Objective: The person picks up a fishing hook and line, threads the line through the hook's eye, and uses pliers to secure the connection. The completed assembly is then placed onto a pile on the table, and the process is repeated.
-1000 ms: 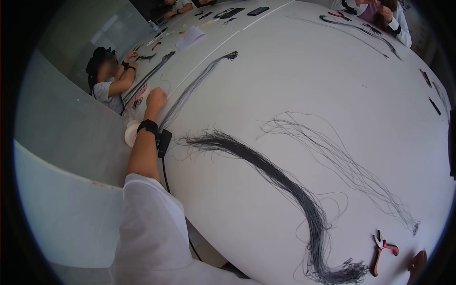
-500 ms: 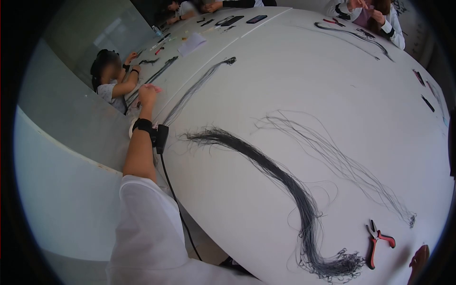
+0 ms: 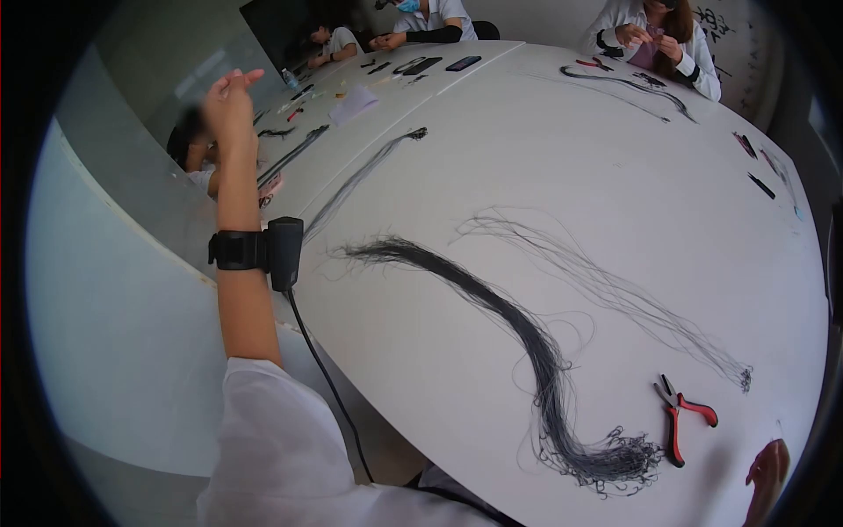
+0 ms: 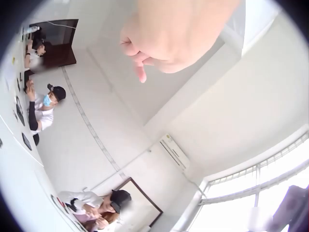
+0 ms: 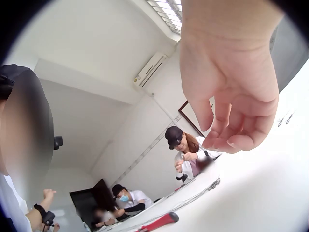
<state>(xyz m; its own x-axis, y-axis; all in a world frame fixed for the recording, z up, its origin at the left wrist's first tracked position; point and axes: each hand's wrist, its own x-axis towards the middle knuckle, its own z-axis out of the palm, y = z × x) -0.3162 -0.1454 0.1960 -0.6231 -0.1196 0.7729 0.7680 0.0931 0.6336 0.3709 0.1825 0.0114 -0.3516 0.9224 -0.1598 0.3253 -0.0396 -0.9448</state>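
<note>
My left hand (image 3: 230,110) is raised at the upper left, off the table, with one or two fingers out and the others bent; no held thing shows. In the left wrist view the hand (image 4: 174,36) is against the wall. My right hand (image 3: 769,470) is at the lower right edge; the right wrist view shows this hand (image 5: 231,101) hanging loosely curled with nothing visible in it. Beside it lie red-handled pliers (image 3: 674,423). A thick dark strand bundle (image 3: 505,305) curves across the table, its looped end near the pliers. A thinner bundle (image 3: 606,285) lies further right.
Another bundle (image 3: 364,176) lies beyond the thick one. Phones (image 3: 463,63), a paper sheet (image 3: 353,104) and tools are on the far table (image 3: 527,114). Several people sit around it. A black cable (image 3: 329,386) hangs from my left wrist camera past the table's edge.
My left hand has risen from low over the table's left side, its fingers going from a fist to partly extended. The head view has shifted, showing more of the people opposite. The bundles keep their arrangement.
</note>
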